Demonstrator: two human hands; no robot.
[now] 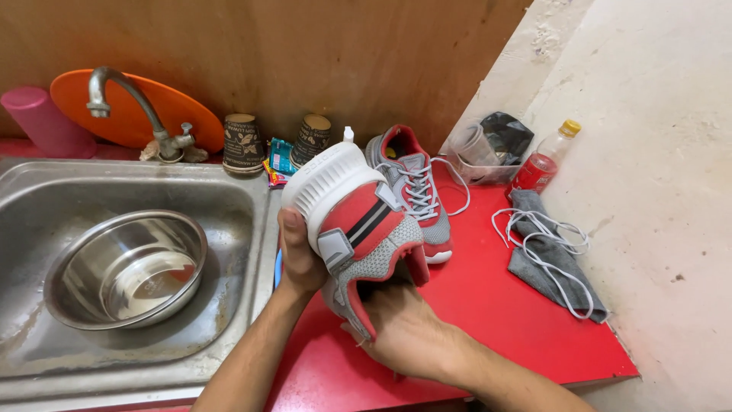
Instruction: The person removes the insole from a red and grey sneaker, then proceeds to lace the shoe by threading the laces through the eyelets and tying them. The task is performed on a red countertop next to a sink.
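My left hand [299,255] grips a red and grey sneaker [358,221] by its white sole and heel, holding it tilted above the red counter's edge. The fingers of my right hand [404,328] reach into the shoe's opening from below. This shoe has no lace. A matching sneaker [412,187] with white laces lies on the red counter [488,305] just behind it.
A steel sink [229,206] at left holds a steel bowl [126,267] under a tap [130,99]. Two paper cups [242,141] stand behind. A loose white lace [545,244] lies on a grey cloth [549,259]; a bottle of red liquid [543,162] stands nearby.
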